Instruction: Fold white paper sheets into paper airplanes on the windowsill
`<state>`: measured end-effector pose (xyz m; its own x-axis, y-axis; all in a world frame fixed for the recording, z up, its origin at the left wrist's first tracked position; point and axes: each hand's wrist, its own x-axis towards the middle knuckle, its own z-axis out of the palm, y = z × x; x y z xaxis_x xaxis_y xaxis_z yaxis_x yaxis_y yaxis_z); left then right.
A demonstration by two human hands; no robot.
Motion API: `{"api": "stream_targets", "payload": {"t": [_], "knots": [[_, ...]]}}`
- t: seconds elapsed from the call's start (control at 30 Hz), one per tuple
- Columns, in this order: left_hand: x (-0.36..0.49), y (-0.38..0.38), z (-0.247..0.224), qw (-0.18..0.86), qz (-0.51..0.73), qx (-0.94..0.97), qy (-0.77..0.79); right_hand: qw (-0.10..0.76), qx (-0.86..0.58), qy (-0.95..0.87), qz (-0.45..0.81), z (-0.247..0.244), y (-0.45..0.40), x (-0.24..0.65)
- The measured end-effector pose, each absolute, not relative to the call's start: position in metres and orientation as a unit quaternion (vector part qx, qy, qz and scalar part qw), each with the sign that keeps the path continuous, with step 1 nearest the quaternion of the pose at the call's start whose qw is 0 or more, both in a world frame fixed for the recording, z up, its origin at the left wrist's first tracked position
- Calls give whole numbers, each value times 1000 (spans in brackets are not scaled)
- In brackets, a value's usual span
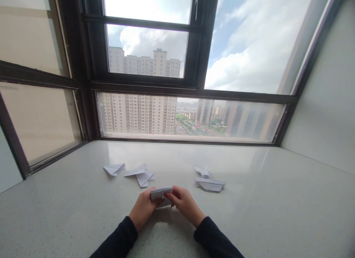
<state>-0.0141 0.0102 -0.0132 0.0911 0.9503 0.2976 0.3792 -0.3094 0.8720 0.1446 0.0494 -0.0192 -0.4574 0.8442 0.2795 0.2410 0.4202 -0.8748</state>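
Between my two hands is a small piece of folded white paper (161, 193), held just above the pale sill. My left hand (143, 206) grips its left end, the thumb along the near side. The fingers of my right hand (186, 204) pinch its right end, with the thumb pressed on the front face. Beyond my left hand lie folded paper planes (114, 169), two of them overlapping (141, 174). Past my right hand rest a boat-like folded paper (210, 184) and a smaller folded paper piece (203, 172) behind it.
A speckled white window sill (271, 206) spreads under everything. Dark window frames (188, 90) bound it at the back and left, with tall buildings outside the glass. A white wall (321, 102) stands at the right.
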Motion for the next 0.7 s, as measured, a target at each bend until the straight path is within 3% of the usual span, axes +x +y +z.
{"api": "stream_targets", "payload": {"t": [0.57, 0.7], "knots": [[-9, 12, -17, 472, 539, 557, 421, 412, -364, -692, 468, -22, 54, 144], [-8, 4, -11, 434, 552, 578, 416, 424, -355, -668, 498, -22, 55, 143]]}}
